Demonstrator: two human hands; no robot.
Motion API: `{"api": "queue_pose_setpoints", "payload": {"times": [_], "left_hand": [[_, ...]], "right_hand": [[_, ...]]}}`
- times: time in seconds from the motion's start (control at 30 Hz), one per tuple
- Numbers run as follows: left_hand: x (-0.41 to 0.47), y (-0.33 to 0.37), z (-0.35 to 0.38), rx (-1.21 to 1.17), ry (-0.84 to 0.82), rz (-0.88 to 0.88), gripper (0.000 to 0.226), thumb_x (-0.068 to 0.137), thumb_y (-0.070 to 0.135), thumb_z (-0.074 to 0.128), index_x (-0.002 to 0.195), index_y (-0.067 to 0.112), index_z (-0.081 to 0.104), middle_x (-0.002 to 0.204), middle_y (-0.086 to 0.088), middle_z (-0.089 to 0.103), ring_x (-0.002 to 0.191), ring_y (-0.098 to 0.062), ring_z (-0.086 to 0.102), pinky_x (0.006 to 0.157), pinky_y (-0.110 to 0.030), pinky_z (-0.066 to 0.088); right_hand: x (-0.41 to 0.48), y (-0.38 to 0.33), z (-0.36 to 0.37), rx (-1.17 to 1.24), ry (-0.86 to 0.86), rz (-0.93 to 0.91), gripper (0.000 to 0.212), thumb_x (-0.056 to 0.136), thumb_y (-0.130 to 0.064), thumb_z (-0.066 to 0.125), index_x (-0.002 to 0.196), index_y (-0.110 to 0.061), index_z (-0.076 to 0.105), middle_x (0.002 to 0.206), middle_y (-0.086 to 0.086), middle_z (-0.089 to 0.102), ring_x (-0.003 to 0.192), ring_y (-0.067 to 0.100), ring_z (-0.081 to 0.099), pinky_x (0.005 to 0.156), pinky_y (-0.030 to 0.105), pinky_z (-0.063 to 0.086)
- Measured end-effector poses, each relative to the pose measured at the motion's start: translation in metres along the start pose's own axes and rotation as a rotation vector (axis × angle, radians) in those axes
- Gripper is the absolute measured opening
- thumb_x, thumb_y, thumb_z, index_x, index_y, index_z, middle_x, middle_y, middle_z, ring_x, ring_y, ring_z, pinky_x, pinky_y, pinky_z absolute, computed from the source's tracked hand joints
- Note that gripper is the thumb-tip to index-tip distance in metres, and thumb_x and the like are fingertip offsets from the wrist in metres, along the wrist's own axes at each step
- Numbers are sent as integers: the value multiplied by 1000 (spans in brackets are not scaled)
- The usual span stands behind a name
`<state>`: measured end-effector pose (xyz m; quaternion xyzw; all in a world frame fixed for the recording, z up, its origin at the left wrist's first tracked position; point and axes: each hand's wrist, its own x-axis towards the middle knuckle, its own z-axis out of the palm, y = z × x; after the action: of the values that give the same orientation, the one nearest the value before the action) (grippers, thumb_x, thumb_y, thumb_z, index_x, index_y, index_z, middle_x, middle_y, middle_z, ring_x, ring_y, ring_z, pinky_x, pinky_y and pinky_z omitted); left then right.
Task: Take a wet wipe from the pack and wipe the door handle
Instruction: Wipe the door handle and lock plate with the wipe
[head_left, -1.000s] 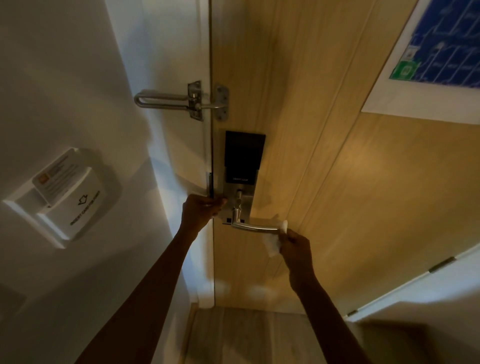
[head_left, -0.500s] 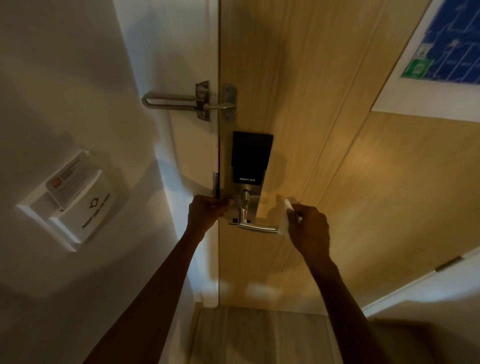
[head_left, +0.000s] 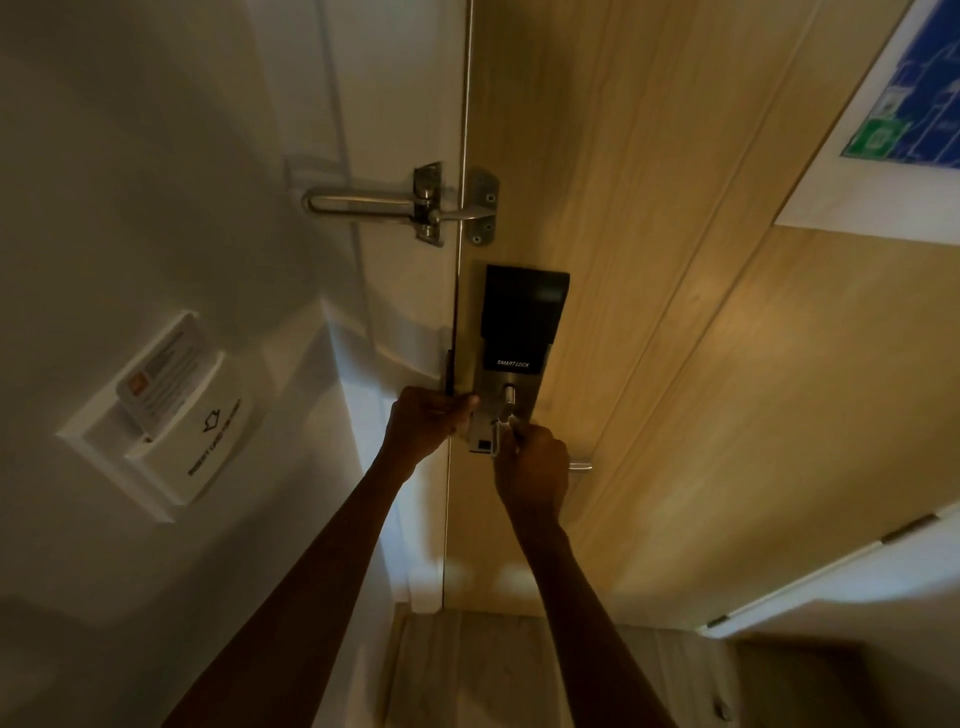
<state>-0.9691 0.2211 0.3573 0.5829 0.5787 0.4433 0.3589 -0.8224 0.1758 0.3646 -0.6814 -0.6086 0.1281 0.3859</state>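
A silver lever door handle (head_left: 579, 466) juts from a smart lock plate (head_left: 511, 364) on the wooden door (head_left: 675, 312). My right hand (head_left: 532, 462) is closed around the handle near its pivot, covering most of it; only the handle's tip shows to the right. A sliver of the white wet wipe (head_left: 511, 423) peeks out above my fingers. My left hand (head_left: 428, 423) grips the edge of the door beside the lock plate. The wipe pack is not in view.
A metal swing-bar door guard (head_left: 405, 202) sits above the lock. A white key-card holder (head_left: 161, 415) is mounted on the left wall. A blue evacuation plan (head_left: 914, 93) hangs on the door at upper right. Wooden floor (head_left: 493, 670) lies below.
My right hand with the wipe has slid left along the handle from its tip to the pivot. My left hand has stayed on the door edge.
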Motion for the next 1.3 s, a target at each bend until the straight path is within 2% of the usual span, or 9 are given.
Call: {"api": "queue_pose_setpoints", "payload": {"times": [0.23, 0.33, 0.43, 0.63, 0.7, 0.77, 0.93, 1.13, 1.3], "left_hand": [[5, -3, 2, 10, -6, -15, 40, 86, 39, 69, 52, 18, 63, 45, 3, 55, 45, -4, 55, 54, -7, 39], [8, -6, 1, 37, -15, -24, 41, 85, 42, 68, 52, 18, 64, 44, 4, 55, 46, -5, 56, 58, -16, 42], [10, -6, 0, 27, -43, -55, 45, 84, 45, 69, 61, 6, 69, 53, -15, 61, 55, -21, 62, 62, -26, 46], [10, -7, 0, 3, -40, -71, 42, 83, 46, 69, 74, 6, 75, 67, -19, 70, 69, -29, 69, 67, -31, 53], [9, -8, 1, 7, -41, -68, 43, 84, 47, 68, 75, 6, 75, 68, -19, 71, 68, -29, 69, 68, -32, 53], [9, -8, 0, 7, -44, -67, 44, 84, 47, 68, 72, 4, 74, 65, -19, 69, 66, -29, 68, 67, -29, 51], [6, -5, 0, 21, -35, -45, 48, 86, 43, 67, 64, 1, 69, 58, -19, 64, 53, -19, 60, 62, -19, 44], [6, -6, 1, -3, -22, -30, 44, 86, 40, 68, 62, 4, 69, 53, -14, 61, 51, -13, 58, 59, -19, 44], [5, -5, 3, 6, -13, -6, 44, 87, 40, 68, 64, 2, 71, 54, -16, 63, 50, -18, 60, 58, -17, 45]], "right_hand": [[3, 22, -18, 40, -173, -192, 17, 92, -17, 59, 99, -11, 73, 88, 6, 76, 65, 3, 56, 59, 12, 35], [11, 34, -33, 46, -261, -263, 19, 92, -18, 59, 103, -13, 74, 93, 3, 76, 70, 9, 63, 59, 17, 41], [22, 42, -43, 20, -369, -337, 18, 92, -18, 60, 102, -15, 75, 99, 4, 75, 83, 18, 69, 70, 27, 51], [55, 61, -74, -61, -525, -365, 15, 89, -11, 64, 99, -10, 75, 100, 7, 73, 89, 14, 66, 77, 16, 48], [62, 69, -77, -50, -478, -215, 16, 88, -11, 64, 101, -10, 74, 107, 5, 71, 93, 10, 63, 78, 7, 42], [63, 67, -69, -4, -387, -121, 16, 88, -13, 64, 100, -12, 74, 110, 4, 70, 97, 14, 65, 82, 14, 46], [34, 36, -33, -64, -394, -183, 23, 93, -23, 57, 88, -10, 75, 93, 9, 72, 84, 19, 65, 62, 7, 32], [14, 20, -22, 99, -143, -39, 10, 84, -17, 69, 82, -15, 79, 81, 0, 76, 71, 7, 67, 60, 6, 38], [6, 24, -20, 188, -150, -66, 4, 75, -24, 77, 79, -25, 79, 79, -9, 76, 69, -3, 67, 66, 15, 52]]}}
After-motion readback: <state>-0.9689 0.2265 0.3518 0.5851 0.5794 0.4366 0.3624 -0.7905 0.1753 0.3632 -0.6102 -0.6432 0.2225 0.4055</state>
